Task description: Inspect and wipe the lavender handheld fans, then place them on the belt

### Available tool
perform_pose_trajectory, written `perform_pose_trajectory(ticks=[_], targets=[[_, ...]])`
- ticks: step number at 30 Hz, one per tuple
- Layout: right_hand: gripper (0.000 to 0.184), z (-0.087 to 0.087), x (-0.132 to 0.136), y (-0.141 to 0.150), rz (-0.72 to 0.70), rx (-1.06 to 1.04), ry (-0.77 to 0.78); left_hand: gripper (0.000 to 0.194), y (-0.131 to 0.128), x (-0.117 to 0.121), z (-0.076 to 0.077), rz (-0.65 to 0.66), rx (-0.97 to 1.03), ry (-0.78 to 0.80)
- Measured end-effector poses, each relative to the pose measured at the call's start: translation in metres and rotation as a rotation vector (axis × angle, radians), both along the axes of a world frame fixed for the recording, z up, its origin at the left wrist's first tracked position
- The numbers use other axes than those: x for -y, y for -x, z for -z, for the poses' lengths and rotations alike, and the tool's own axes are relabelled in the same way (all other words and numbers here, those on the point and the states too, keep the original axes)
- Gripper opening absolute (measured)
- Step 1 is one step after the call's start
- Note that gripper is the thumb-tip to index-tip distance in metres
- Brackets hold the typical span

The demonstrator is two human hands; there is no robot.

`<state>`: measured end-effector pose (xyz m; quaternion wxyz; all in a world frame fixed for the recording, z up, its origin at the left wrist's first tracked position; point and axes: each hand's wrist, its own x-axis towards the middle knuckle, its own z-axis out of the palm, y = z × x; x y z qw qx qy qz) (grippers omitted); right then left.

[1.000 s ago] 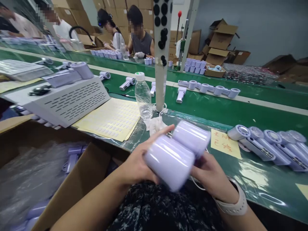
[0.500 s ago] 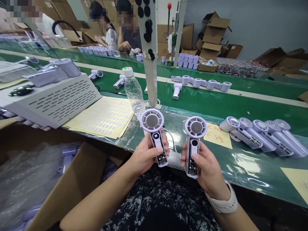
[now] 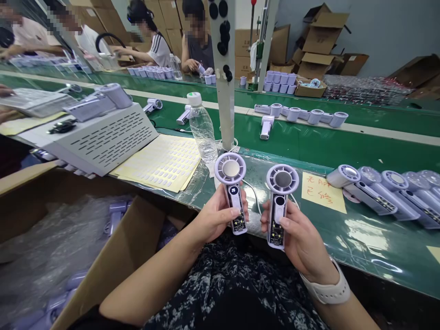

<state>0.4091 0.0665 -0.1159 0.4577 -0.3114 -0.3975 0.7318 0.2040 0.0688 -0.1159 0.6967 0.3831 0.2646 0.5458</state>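
Fingers of the left hand are wrapped around the handle of one lilac handheld fan, its thumb on the front; the right hand is clamped likewise on a second lilac fan, its thumb at the lower end of the pale front strip. Both fans are held upright, side by side and apart, above the near edge of the green workbench. A small round display on the left fan appears to read "20", while the right one's display is dark. Red handwriting on a yellow note, just beyond the right fan, shows "无 APP" above a second line starting "已", the rest unclear; print on the background cartons is too small to read. Each fan has a round spoked head with a silvery centre, and its lower front is uncovered, baring a dark circuit board. A white cable runs behind them. Beyond the left fan, a clear bottle and a metal post partly block the view of the conveyor. Sheets of white stickers lie left of the bottle, and more fans lean together at right.
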Motion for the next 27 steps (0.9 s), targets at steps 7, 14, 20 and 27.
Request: perform_pose_trajectory(ticks=[7, 14, 20, 27], targets=[[0.032, 0.003, 0.002, -0.005, -0.008, -0.015, -0.035, 0.055, -0.005, -0.002, 0.005, 0.02, 0.043, 0.057], [0.026, 0.006, 0.003, -0.006, 0.052, 0.028, -0.049, 0.048, -0.012, -0.004, 0.007, -0.035, 0.026, 0.098], [0.027, 0.004, 0.006, -0.01, 0.008, 0.026, -0.051, 0.043, -0.012, -0.001, 0.01, 0.061, 0.011, -0.007], [0.027, 0.008, 0.001, -0.006, 0.024, 0.054, -0.041, 0.039, -0.007, -0.002, 0.006, 0.069, -0.087, -0.066]])
